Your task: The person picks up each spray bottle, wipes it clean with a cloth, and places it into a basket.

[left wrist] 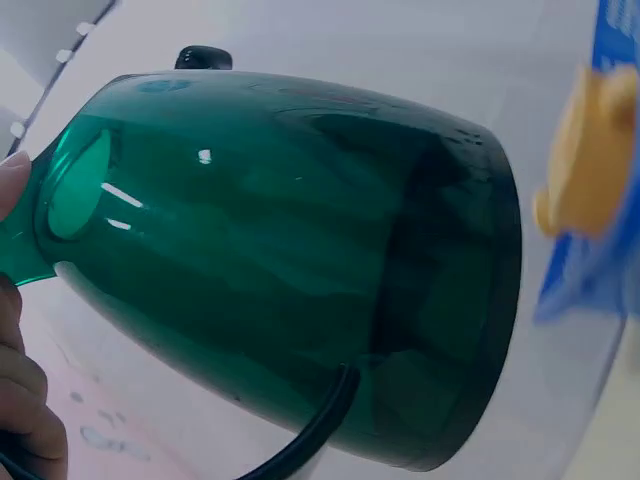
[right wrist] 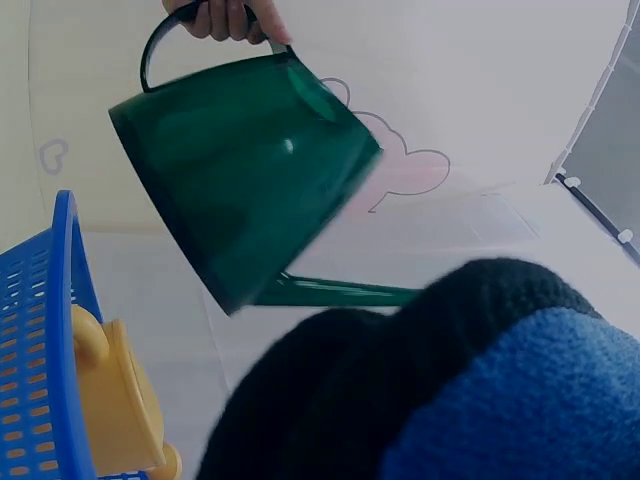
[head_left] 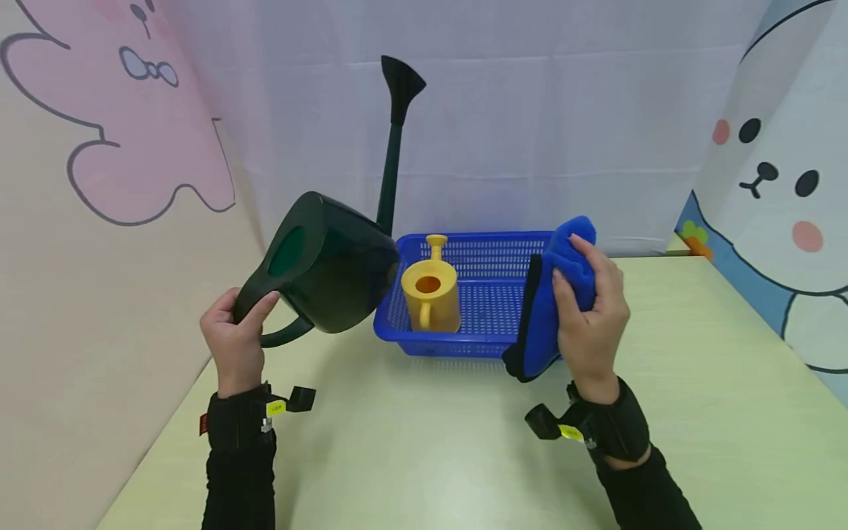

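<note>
My left hand (head_left: pixel 235 335) grips the handle of a dark green watering can (head_left: pixel 338 269) in the air, left of a blue basket. The can is tilted, its long spout rising away from me to a black flared head. In the left wrist view the green body (left wrist: pixel 290 250) looks see-through. My right hand (head_left: pixel 592 316) pinches a folded blue cloth with black edging (head_left: pixel 546 316), held up over the basket's right end. Up close in the right wrist view, the cloth (right wrist: pixel 540 400) looks fuzzy. Between the hands, a small yellow watering can (head_left: pixel 430 298) stands inside the basket.
The blue perforated basket (head_left: pixel 477 346) stands at the far side of the pale green table (head_left: pixel 411 456). Behind it hangs a whitish curtain (head_left: pixel 530 132). Cartoon figures decorate the sheets at left and right. Each wrist wears a black strap with a small camera.
</note>
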The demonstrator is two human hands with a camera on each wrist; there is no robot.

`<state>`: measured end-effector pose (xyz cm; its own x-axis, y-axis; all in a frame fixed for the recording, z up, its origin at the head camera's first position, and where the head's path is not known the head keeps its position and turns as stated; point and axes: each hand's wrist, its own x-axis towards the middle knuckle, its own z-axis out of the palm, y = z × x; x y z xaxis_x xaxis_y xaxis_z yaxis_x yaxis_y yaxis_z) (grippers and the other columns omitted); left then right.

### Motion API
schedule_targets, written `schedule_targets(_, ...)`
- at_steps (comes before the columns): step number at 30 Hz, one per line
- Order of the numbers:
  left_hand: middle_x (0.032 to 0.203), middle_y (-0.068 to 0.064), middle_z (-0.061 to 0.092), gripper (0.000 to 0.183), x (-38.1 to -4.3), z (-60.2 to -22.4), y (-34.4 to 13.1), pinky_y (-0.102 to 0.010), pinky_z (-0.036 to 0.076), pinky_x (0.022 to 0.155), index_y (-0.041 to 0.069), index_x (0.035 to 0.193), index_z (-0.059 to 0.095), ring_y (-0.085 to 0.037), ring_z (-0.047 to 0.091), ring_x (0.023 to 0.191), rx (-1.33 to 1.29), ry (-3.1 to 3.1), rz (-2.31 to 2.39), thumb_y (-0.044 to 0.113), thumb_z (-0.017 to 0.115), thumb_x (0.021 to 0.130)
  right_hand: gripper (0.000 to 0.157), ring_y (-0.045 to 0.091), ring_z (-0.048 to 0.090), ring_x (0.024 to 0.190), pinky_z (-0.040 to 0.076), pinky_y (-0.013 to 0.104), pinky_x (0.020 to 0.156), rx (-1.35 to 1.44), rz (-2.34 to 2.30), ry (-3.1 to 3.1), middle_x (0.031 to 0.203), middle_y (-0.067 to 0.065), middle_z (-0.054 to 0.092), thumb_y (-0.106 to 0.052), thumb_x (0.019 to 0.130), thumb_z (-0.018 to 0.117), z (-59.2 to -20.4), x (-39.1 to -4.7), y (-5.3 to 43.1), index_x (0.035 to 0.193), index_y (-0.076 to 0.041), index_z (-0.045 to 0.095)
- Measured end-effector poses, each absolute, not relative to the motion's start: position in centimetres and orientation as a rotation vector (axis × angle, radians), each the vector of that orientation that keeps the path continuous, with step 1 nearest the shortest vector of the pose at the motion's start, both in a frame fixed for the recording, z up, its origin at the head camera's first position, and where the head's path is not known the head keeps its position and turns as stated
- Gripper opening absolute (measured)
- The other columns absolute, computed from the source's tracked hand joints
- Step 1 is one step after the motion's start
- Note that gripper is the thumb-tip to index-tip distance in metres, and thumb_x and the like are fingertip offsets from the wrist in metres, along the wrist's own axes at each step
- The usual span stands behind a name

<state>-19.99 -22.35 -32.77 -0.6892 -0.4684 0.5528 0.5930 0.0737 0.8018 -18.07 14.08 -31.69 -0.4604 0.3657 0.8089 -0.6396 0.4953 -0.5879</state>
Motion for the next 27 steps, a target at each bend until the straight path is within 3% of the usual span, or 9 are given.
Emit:
schedule_targets(6,0.055,-0.001,0.03,0.011,-19.8,-31.8,-18.8,-0.029,0.015,0.042,-0.004,0.073,0.057,-0.015,0.024,0.045,-0.368,-1.563,-1.991,0.004,0.064,0.073,0.039,0.017,0.048,0.107,0.044,0.055,0.086,0.337,1.185,-1.697,0.116,0.016,0.057,-0.007,0.079,0.055,-31.7,-17.7,13.7,0.118,-0.005,0.055)
schedule_targets(10,0.054,0.0,0.029,0.005,-19.9,-31.5,-16.4,-0.029,0.013,0.04,0.002,0.073,0.058,-0.013,0.023,0.042,-0.489,-1.61,-2.159,0.004,0.059,0.077,0.038,0.018,0.048,0.106,0.045,0.044,0.089,0.374,1.161,-1.69,0.115,0.017,0.058,-0.006,0.079,0.056,-31.6,-17.3,13.5,0.116,-0.003,0.056)
schedule_targets(13,0.052,0.002,0.03,0.01,-20.1,-31.6,-14.9,-0.03,0.012,0.04,0.008,0.072,0.058,-0.011,0.024,0.04,-0.527,-1.661,-2.285,0.007,0.056,0.081,0.036,0.019,0.049,0.104,0.044,0.033,0.09,0.409,1.145,-1.663,0.113,0.018,0.058,-0.006,0.078,0.057,-31.5,-16.9,13.5,0.114,-0.001,0.057)
schedule_targets(15,0.05,0.003,0.03,0.014,-20.3,-31.9,-13.9,-0.029,0.012,0.04,0.01,0.07,0.056,-0.009,0.026,0.04,-0.546,-1.696,-2.358,0.009,0.053,0.083,0.035,0.021,0.05,0.103,0.043,0.032,0.09,0.455,1.129,-1.632,0.111,0.018,0.059,-0.007,0.078,0.059,-31.4,-16.8,13.5,0.111,0.0,0.057)
schedule_targets(22,0.047,0.006,0.032,0.015,-20.8,-31.5,-10.7,-0.024,0.015,0.037,0.01,0.069,0.055,-0.009,0.027,0.04,-0.526,-1.775,-2.455,0.011,0.052,0.084,0.034,0.03,0.051,0.104,0.042,0.051,0.091,0.617,0.961,-1.529,0.107,0.012,0.064,-0.023,0.076,0.064,-31.7,-17.1,13.3,0.102,-0.002,0.062)
schedule_targets(27,0.049,0.004,0.034,0.013,-21.3,-31.0,-9.5,-0.02,0.022,0.037,0.011,0.07,0.055,-0.013,0.028,0.041,-0.503,-1.843,-2.452,0.016,0.055,0.082,0.039,0.033,0.051,0.104,0.039,0.049,0.094,0.635,0.853,-1.492,0.105,0.012,0.065,-0.032,0.075,0.064,-32.1,-17.7,12.3,0.1,-0.001,0.063)
